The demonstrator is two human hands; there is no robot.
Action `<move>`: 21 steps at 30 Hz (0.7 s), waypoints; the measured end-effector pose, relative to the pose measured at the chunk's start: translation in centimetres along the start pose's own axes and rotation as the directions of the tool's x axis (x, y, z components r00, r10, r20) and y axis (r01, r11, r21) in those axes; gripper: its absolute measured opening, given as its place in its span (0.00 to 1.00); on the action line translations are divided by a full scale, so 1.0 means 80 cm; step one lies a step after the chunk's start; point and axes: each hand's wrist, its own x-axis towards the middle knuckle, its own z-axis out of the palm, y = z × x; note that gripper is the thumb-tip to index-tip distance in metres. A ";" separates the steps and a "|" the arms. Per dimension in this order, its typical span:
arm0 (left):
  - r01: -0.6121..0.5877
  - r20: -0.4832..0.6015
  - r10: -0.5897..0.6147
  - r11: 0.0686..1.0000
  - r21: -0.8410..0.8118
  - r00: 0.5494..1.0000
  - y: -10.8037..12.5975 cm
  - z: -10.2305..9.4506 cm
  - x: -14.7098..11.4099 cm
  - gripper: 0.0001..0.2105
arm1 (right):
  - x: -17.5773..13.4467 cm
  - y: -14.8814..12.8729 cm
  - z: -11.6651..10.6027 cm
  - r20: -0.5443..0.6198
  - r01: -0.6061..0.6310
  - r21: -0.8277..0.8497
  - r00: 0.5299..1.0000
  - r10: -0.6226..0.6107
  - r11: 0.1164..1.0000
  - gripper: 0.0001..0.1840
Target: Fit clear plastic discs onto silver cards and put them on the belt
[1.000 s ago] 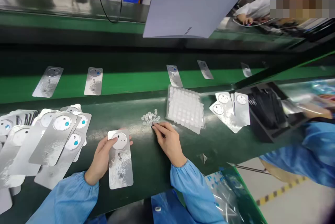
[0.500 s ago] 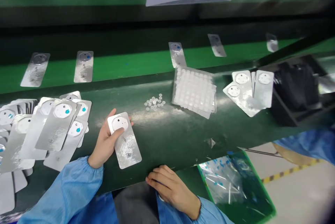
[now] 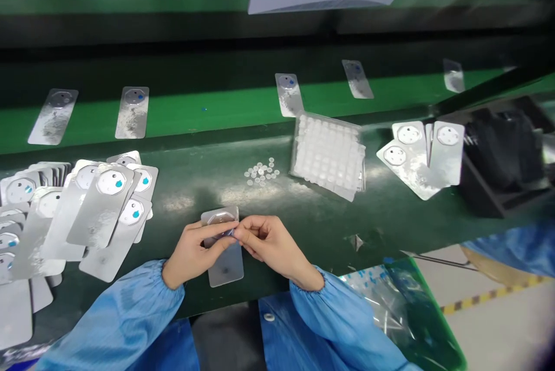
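Pinching a small blue bit in the fingertips of left hand and right hand, over a silver card lying on the surface. Looks partway done: maybe finished with the blue-dotted cards at nine o'clock from it, maybe yet to start the no-blue cards at two o'clock. Near loose clear dots, too, at one o'clock.

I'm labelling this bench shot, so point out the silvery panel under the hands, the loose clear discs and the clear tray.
Silvery panel [image 3: 226, 267], head view: its lower face.
Loose clear discs [image 3: 261, 172], head view: one mid-cluster.
Clear tray [image 3: 333, 119], head view: its far rim.
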 end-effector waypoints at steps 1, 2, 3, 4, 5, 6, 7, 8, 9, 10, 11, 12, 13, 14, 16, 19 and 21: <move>0.001 0.005 -0.001 1.000 -0.004 1.000 0.000 0.000 0.000 0.11 | 0.000 -0.001 -0.001 0.009 -0.012 -0.006 1.000 0.012 1.000 0.23; 0.001 0.006 -0.001 1.000 -0.012 1.000 -0.001 0.000 0.001 0.10 | 0.000 -0.002 -0.001 0.017 -0.026 -0.014 1.000 0.026 1.000 0.24; -0.001 0.002 0.001 1.000 -0.022 1.000 -0.002 0.000 0.001 0.10 | -0.001 -0.002 -0.002 0.023 -0.041 -0.020 0.999 0.041 0.999 0.24; -0.002 -0.006 0.002 1.000 -0.031 1.000 -0.002 0.000 0.001 0.09 | -0.002 -0.003 -0.002 0.024 -0.056 -0.023 0.998 0.056 0.998 0.24; 0.001 -0.017 -0.002 0.999 -0.043 1.000 -0.002 0.001 0.002 0.09 | -0.002 -0.003 -0.003 0.023 -0.071 -0.024 0.997 0.072 0.997 0.24; 0.008 -0.030 -0.010 0.998 -0.059 1.000 -0.003 0.001 0.002 0.08 | -0.002 -0.003 -0.003 0.019 -0.084 -0.024 0.996 0.084 0.996 0.25; 0.019 -0.040 -0.023 0.997 -0.081 0.999 -0.003 0.001 0.002 0.07 | -0.002 -0.002 -0.004 0.015 -0.089 -0.022 0.996 0.090 0.996 0.25; 0.031 -0.047 -0.036 0.994 -0.104 0.998 -0.003 0.001 0.002 0.07 | -0.002 -0.002 -0.004 0.009 -0.088 -0.021 0.996 0.088 0.996 0.25; 0.039 -0.051 -0.046 0.991 -0.124 0.998 -0.003 0.001 0.001 0.06 | -0.002 -0.002 -0.005 0.004 -0.079 -0.024 0.997 0.079 0.997 0.25; 0.039 -0.051 -0.046 0.990 -0.136 0.998 -0.003 0.001 0.001 0.05 | -0.003 -0.002 -0.006 0.004 -0.066 -0.030 0.998 0.067 0.997 0.24; 0.035 -0.050 -0.042 0.990 -0.139 0.998 -0.003 0.001 0.000 0.05 | -0.005 -0.002 -0.006 0.002 -0.052 -0.037 0.999 0.052 0.998 0.23; 0.031 -0.049 -0.038 0.990 -0.135 0.998 -0.003 0.002 0.000 0.06 | -0.006 -0.002 -0.006 -0.002 -0.037 -0.045 0.999 0.037 0.998 0.22; 0.031 -0.055 -0.038 0.991 -0.128 0.998 -0.003 0.002 -0.001 0.06 | -0.008 -0.002 -0.006 -0.005 -0.023 -0.055 1.000 0.023 0.998 0.21; 0.034 -0.068 -0.042 0.991 -0.126 0.997 -0.002 0.003 0.000 0.07 | -0.009 -0.001 -0.005 -0.010 -0.007 -0.067 1.000 0.006 0.998 0.20; 0.047 -0.096 -0.061 0.989 -0.141 0.994 -0.001 0.003 0.002 0.07 | -0.008 0.001 -0.003 -0.039 0.037 -0.097 0.998 -0.041 0.995 0.19; 0.051 -0.097 -0.065 0.989 -0.142 0.993 0.001 0.000 0.007 0.07 | -0.002 0.006 0.004 -0.145 0.101 -0.155 0.982 -0.123 0.983 0.17; 0.050 -0.107 -0.058 0.996 -0.075 0.993 0.001 -0.005 0.004 0.07 | 0.000 0.007 0.012 -0.199 0.121 -0.166 0.968 -0.154 0.979 0.18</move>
